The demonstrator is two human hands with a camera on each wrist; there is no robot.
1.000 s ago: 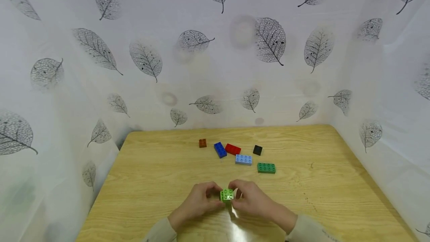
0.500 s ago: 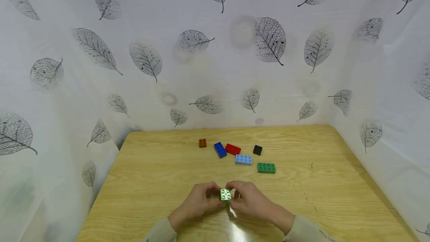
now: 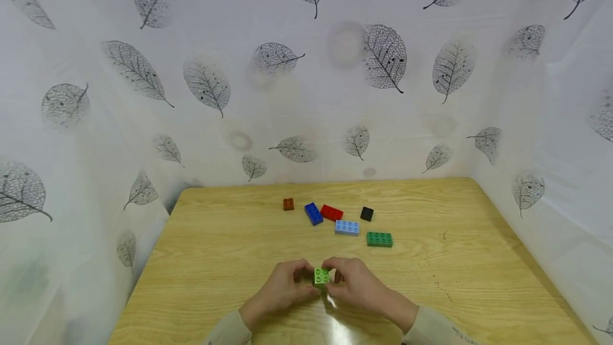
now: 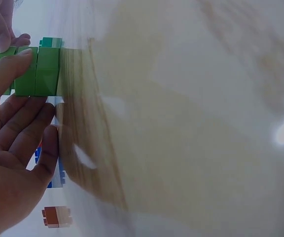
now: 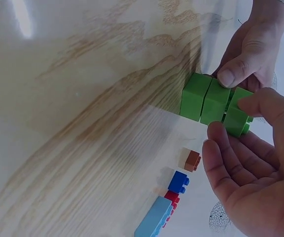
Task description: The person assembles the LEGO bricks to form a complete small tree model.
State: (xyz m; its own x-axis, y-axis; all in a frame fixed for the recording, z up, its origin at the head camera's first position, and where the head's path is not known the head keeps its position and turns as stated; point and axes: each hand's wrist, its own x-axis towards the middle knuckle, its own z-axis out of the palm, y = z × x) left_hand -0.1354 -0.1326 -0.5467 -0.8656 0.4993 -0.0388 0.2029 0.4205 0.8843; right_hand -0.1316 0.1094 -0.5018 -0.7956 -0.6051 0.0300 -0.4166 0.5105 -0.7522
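Observation:
A small stack of light green toy building bricks [image 3: 321, 278] stands upright on the table between the two hands. My left hand [image 3: 283, 285] grips its lower bricks [image 5: 200, 101], thumb on one side and fingers on the other. The uppermost brick [image 5: 236, 112] is pinched between thumb and fingers of my right hand [image 3: 355, 282]. In the right wrist view this top brick sits slightly askew, with a narrow gap beneath it. From the head view, its studs face up and cover the bricks below.
Beyond the hands lie loose bricks: orange-brown [image 3: 288, 204], dark blue [image 3: 313, 214], red [image 3: 332, 212], light blue [image 3: 347, 228], black [image 3: 366, 214] and dark green [image 3: 379, 239]. A leaf-print curtain [image 3: 316, 95] surrounds the wooden table [image 3: 210, 249] at the back and sides.
My right hand has shifted slightly left with the top brick, which was offset to the right and now lies over the bricks below. My left hand has stayed in place.

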